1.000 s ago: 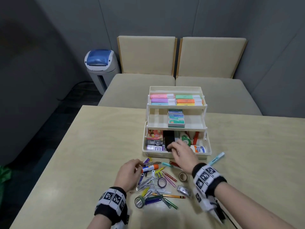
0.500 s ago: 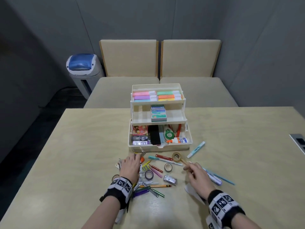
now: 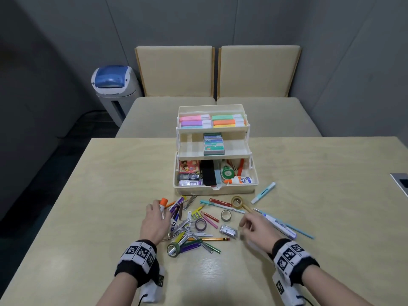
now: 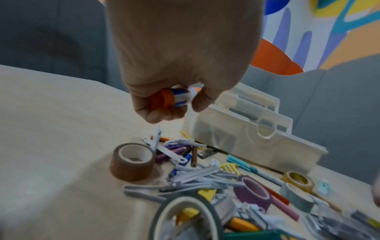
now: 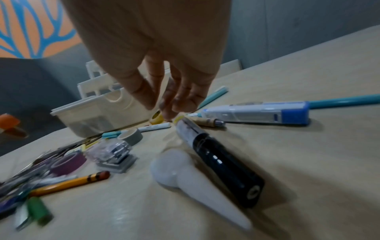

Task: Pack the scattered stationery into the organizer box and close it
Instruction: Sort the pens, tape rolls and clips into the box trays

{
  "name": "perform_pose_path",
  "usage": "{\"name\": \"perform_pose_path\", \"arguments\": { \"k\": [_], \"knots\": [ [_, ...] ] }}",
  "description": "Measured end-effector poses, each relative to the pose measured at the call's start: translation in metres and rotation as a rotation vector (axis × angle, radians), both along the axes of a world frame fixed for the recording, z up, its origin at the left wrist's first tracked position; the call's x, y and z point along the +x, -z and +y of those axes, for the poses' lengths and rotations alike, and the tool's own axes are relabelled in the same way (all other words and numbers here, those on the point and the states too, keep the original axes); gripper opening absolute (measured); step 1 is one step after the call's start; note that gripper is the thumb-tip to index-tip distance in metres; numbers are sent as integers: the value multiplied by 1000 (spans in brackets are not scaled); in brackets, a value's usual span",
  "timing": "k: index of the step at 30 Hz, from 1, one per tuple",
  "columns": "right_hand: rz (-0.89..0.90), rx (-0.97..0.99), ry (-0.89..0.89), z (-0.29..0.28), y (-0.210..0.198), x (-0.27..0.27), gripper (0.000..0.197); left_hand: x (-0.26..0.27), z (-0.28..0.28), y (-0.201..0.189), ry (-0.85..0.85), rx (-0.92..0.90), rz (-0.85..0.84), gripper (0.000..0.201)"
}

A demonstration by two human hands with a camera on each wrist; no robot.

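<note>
Since half a second before, the right hand (image 3: 257, 228) had drawn back from the yellowish tape roll (image 3: 237, 200) and the left hand (image 3: 154, 221) had closed on a glue stick (image 3: 163, 205), so one more item looked ready to go in. Largest first: the pale table (image 3: 99, 195) carried the open three-tier organizer box (image 3: 215, 189) at its far middle, bottom tray part filled, with pens, clips and tape rolls scattered just near of it. Left fingers (image 4: 158, 115) were curled round the orange-capped glue stick (image 4: 170, 100), lifted clear of the pile. Right fingers (image 5: 144, 92) hung loosely apart above a pen tip, gripping nothing; contact with it could not be told.
</note>
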State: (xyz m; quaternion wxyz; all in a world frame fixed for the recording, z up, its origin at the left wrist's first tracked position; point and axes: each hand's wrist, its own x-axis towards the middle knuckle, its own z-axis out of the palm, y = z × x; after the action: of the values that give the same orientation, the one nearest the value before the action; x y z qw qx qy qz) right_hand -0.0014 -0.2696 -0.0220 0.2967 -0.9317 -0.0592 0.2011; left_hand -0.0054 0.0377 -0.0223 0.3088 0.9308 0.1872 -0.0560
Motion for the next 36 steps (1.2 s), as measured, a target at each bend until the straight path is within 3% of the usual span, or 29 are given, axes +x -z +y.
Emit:
{"name": "perform_pose_path", "arguments": {
  "k": [3, 10, 16, 21, 25, 31, 36],
  "knots": [
    [9, -95, -182, 19, 4, -11, 5, -1, 5, -3, 2, 17, -16, 27],
    [59, -25, 136, -19, -5, 20, 20, 1, -24, -15, 170, -20, -96, 18],
    [215, -195, 27, -57, -10, -5, 10, 17, -66, -6, 376, -120, -89, 22],
    [166, -456, 65, -53, 5, -35, 14, 28, -84, -6, 444, -97, -54, 29],
    [169, -451, 131, -42, 16, -37, 20, 30, -85, -8, 451, -84, -60, 28],
    [-11, -392, 161, -33, 15, -18, 23, 27, -72, -8, 410, -93, -77, 29],
    [-39, -380, 183, -36, 11, -2, 23, 22, -58, -9, 336, -104, -78, 33]
  ]
}}
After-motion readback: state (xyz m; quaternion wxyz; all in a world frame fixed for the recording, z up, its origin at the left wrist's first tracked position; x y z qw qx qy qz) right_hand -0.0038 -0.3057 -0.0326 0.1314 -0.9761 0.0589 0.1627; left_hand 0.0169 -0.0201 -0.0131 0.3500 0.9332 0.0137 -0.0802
